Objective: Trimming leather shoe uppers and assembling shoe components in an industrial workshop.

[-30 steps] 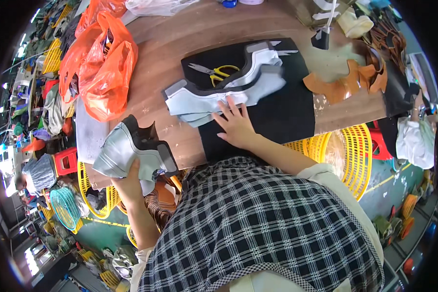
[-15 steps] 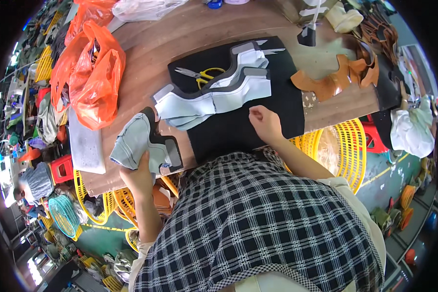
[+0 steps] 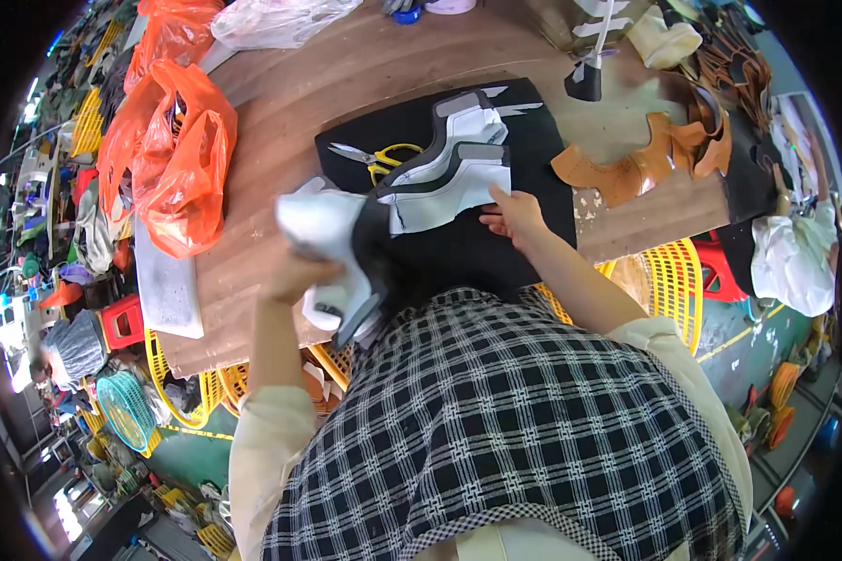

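Observation:
My left hand [image 3: 295,273] grips a white and black shoe upper piece [image 3: 323,224], smeared by motion, above the near left part of the black mat [image 3: 533,238]. On the mat lie more white shoe upper pieces [image 3: 430,208] with dark grey edging, overlapping one another. My right hand [image 3: 519,217] is at the lower right corner of the nearest one, fingertips touching its edge, thumb and fingers apart. Scissors [image 3: 384,159] with yellow handles rest open beside the pieces, partly covered by them.
Brown leather pieces [image 3: 617,173] lie to the right on the wooden table [image 3: 271,103]. Orange plastic bags [image 3: 182,159] and a pale slab [image 3: 168,280] are at the left. A dark-based stand [image 3: 585,79] is at the back right. Yellow baskets [image 3: 675,290] stand below the table edge.
My left hand has carried its upper piece up and right, toward the stack on the mat, and the piece has turned. My right hand's curled fingers have opened out at the stack's edge.

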